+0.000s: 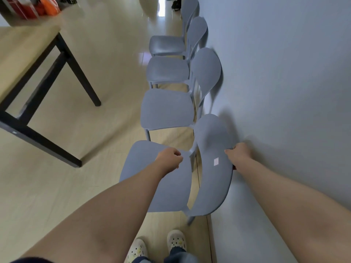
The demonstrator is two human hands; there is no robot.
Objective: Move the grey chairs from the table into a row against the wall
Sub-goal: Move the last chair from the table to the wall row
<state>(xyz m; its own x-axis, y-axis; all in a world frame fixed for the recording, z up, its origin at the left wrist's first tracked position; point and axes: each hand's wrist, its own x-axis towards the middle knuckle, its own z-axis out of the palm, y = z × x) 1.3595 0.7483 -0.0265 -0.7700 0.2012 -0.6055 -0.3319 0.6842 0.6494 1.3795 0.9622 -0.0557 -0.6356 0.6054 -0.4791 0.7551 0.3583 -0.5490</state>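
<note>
Several grey plastic chairs stand in a row along the white wall (284,73) on the right, backs to it. The nearest grey chair (152,186) is right in front of me. My right hand (239,151) grips the top edge of its backrest (212,177), close to the wall. My left hand (170,158) hovers over the rear of its seat with the fingers curled; I cannot tell whether it touches the seat. The second chair (167,109) stands just beyond, then a third (168,70) and a fourth (167,44).
A wooden table (20,59) with black legs stands at the left, across a strip of pale wood floor (106,73). Red and orange items (38,6) sit at the far left. My feet in white clogs (155,245) are just behind the nearest chair.
</note>
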